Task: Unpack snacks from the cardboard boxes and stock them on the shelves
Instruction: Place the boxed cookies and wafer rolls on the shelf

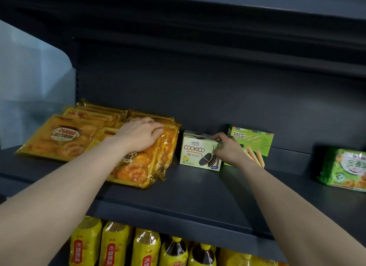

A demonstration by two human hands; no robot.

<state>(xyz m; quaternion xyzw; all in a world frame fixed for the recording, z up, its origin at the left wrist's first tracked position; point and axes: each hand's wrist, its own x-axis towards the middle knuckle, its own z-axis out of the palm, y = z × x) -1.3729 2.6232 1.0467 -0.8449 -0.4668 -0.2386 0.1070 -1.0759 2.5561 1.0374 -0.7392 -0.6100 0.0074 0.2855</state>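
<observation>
A dark grey metal shelf (198,188) runs across the view, with a dark back panel behind it and the underside of another dark shelf overhead. At the far left a pale translucent panel (29,83) closes off the end of the unit.

On the left part of the shelf lie yellow-orange cake packs (65,139), flat and overlapping, some stacked toward the back. The left hand (140,133) rests on top of the nearest stack, fingers curled down over the far edge of the upper pack, so its grip is bent around the wrapper.

Just right of the packs stands a pale COOKICO box (196,150), upright, its front facing out, apart from the cake packs by a narrow gap. The right hand (227,147) holds this box at its upper right corner, thumb and fingers pinching the edge. Directly behind the hand and touching the cookie box's right side stands a green biscuit-stick box (255,141), also upright, partly hidden by the wrist.

Well apart, at the right edge of the shelf, a green snack bag (344,170) lies tilted against the back, cut off by the frame.

Below the shelf's front lip, a lower level shows a row of bottles with yellow labels (146,246) and yellow caps, packed side by side.
</observation>
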